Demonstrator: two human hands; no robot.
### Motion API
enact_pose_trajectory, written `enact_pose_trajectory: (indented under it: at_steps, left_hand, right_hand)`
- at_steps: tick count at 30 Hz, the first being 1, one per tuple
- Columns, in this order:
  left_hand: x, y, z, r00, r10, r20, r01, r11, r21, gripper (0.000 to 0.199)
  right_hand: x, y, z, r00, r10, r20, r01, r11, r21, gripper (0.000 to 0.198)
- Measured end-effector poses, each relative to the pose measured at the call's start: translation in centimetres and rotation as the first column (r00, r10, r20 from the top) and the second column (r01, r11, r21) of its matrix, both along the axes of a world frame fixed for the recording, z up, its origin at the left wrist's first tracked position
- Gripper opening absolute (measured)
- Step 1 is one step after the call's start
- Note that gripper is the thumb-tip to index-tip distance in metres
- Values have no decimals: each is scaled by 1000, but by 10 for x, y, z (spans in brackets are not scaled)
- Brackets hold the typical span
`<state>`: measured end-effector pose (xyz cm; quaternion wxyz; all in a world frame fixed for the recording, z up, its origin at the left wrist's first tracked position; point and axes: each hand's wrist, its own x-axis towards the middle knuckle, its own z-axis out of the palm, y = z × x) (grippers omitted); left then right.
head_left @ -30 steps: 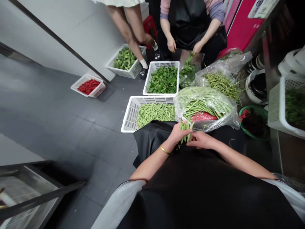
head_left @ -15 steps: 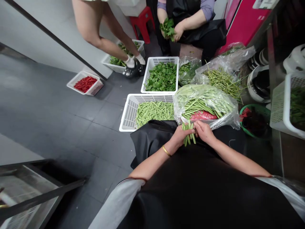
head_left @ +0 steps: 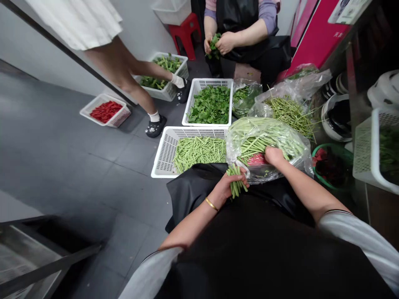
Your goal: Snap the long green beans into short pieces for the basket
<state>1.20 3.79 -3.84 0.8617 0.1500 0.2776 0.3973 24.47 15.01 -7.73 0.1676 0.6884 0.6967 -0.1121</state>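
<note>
Bean bunch: short lengths of green bean [head_left: 236,183], gathered in the left hand [head_left: 227,187] above the lap, just in front of the clear bag's near edge.
Left hand: closed round the bunch, with bean ends sticking out above and below the fingers; a gold bangle [head_left: 211,204] circles the wrist.
Right hand [head_left: 274,157]: over the bag opening, at the long beans [head_left: 254,146]; fingers curled, tips hidden, so I cannot tell whether they pinch anything.
Clear bag [head_left: 299,146]: lies just beyond the lap, holding the long beans, with something red [head_left: 257,159] showing by the right hand.
Bean basket [head_left: 162,155]: white, perforated, left of the bag, with cut beans [head_left: 201,151] inside.
Greens basket [head_left: 215,82]: behind the bean basket, filled with leafy greens [head_left: 210,106].
Thin stalks [head_left: 288,112]: in another plastic bag behind the long beans.
Green basin [head_left: 343,151]: right of the clear bag, its dark contents unclear.
Co-worker [head_left: 238,25]: seated opposite, both hands on a leafy sprig [head_left: 214,45].
Left side: a walker's black shoe [head_left: 156,126] near a white basket of red peppers [head_left: 106,111].
</note>
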Motion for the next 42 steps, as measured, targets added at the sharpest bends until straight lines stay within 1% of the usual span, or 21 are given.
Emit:
enact_pose_trajectory:
  at_steps: [3,6,9,13,15,19,21,24,26,27,29,31,32,34,36,38,40,41,42]
  left_hand:
    - [1,0,-4,998,-28,-49,30,999,33,34]
    - [4,-3,-7,986,-93,-136,92,996,-11,35]
    - [5,-8,-3,980,-96,-175,94,995,-18,39]
    - [3,-16,7,986,-54,-156,64,996,59,37]
    - [2,-21,10,983,-66,-169,80,994,79,37]
    - [-2,-27,9,964,-117,-240,140,987,84,34]
    - [-4,-28,6,955,-152,-254,173,983,58,34]
    - [-5,-28,0,935,-229,-271,246,969,30,42]
    - [-6,-28,-2,923,-264,-281,284,958,31,45]
    - [-6,-27,-3,920,-270,-284,292,956,34,45]
    - [-6,-26,-4,919,-272,-287,294,955,35,44]
    - [-5,-25,-5,915,-278,-292,299,954,27,42]
    - [-5,-24,-5,912,-283,-296,303,953,22,41]
    - [-6,-23,-5,909,-284,-306,303,953,15,40]
    - [-7,-22,-5,909,-273,-316,292,956,13,40]
    - [-9,-21,-4,912,-249,-326,268,963,15,38]
    - [-8,-19,-2,919,-206,-335,225,974,19,36]
    - [-6,-17,-1,924,-181,-337,200,980,20,37]
    - [-3,-15,2,929,-156,-336,173,985,21,38]
  right_hand:
    - [9,-6,1,999,11,-45,-12,999,-33,42]
    - [23,-12,6,997,-36,-61,34,999,-36,51]
    - [29,-22,6,998,-53,-25,52,998,-41,48]
    - [26,-43,-2,999,28,-35,-32,994,-106,34]
    - [24,-52,-5,998,56,-28,-59,989,-135,32]
    - [24,-65,-1,992,123,-36,-127,973,-192,36]
    - [23,-75,3,982,176,-63,-187,952,-241,32]
    - [19,-86,8,966,231,-115,-255,924,-286,23]
    - [16,-84,12,956,244,-166,-283,915,-286,23]
    - [14,-79,13,952,239,-193,-285,920,-269,24]
    - [7,-66,14,952,209,-222,-254,946,-201,30]
    - [-7,-56,10,959,176,-222,-207,971,-123,35]
    - [-16,-52,6,961,167,-220,-193,976,-100,35]
    - [-33,-48,0,960,166,-224,-190,978,-90,31]
    - [-39,-45,0,960,157,-231,-180,981,-78,29]
    - [-31,-44,12,966,135,-220,-147,988,-38,28]
    - [-11,-46,34,967,95,-238,-86,995,45,31]
    - [-2,-52,47,959,75,-272,-50,994,100,32]
    - [5,-60,59,919,36,-393,40,982,183,32]
